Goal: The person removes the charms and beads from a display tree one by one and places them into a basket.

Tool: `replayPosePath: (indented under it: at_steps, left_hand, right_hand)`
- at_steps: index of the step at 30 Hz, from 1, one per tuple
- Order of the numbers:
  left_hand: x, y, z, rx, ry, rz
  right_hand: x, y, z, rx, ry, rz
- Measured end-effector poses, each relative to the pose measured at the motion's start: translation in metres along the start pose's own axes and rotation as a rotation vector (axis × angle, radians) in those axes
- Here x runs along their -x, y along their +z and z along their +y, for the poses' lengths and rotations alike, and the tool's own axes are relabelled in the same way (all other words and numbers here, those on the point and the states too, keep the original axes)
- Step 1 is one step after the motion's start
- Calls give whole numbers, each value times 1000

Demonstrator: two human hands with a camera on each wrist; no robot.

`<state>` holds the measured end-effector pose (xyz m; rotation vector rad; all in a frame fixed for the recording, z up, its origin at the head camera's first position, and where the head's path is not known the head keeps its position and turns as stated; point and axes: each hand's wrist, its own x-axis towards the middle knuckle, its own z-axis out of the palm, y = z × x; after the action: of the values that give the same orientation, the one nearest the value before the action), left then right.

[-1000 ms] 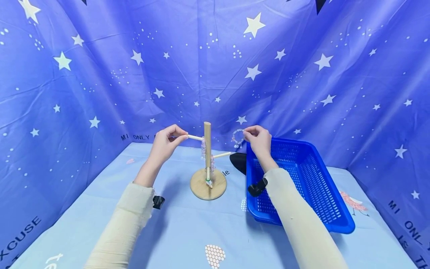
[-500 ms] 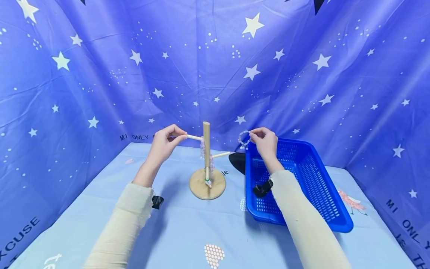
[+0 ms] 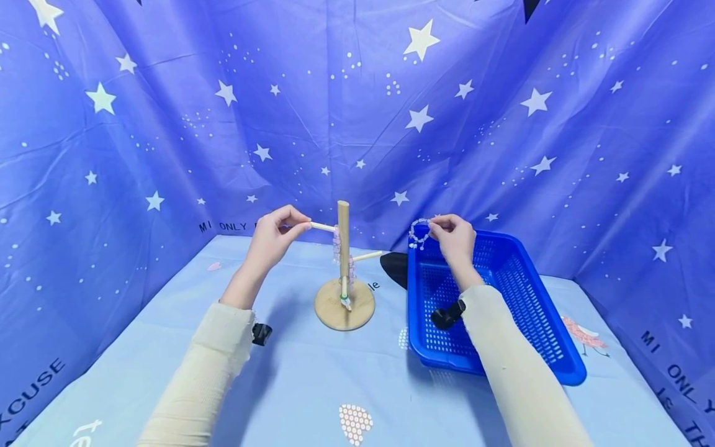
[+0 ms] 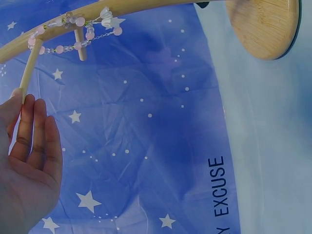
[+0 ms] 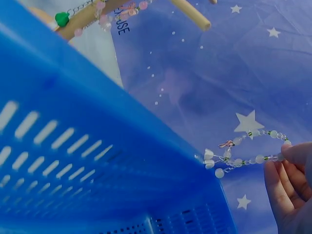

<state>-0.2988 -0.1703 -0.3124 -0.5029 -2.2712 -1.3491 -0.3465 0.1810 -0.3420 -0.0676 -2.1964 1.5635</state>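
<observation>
A person's left hand (image 3: pixel 275 236) pinches the tip of a wooden peg (image 3: pixel 323 227) jutting from a wooden jewelry stand (image 3: pixel 344 273) near the table's far edge. Pink beaded bracelets (image 3: pixel 337 244) hang on the stand. The right hand (image 3: pixel 455 239) pinches a clear beaded bracelet (image 3: pixel 419 232), held above the far left corner of a blue plastic basket (image 3: pixel 503 310).

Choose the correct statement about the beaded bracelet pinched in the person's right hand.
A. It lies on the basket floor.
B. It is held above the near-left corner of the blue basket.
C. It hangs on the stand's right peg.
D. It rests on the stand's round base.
B: the right hand pinches the beaded bracelet in the air over the blue basket rim, apart from the wooden stand.
</observation>
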Motion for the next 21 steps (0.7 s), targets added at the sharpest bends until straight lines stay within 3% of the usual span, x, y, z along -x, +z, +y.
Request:
replayPosePath:
  at_steps: [14,21]
  left_hand:
    - [-2,-1,0,2,4,-5]
    - [-1,-1,0,-2,2,-7]
  right_hand:
    - [-7,-16,21,123,58,57]
    - [-6,-22,28,179,115,22]
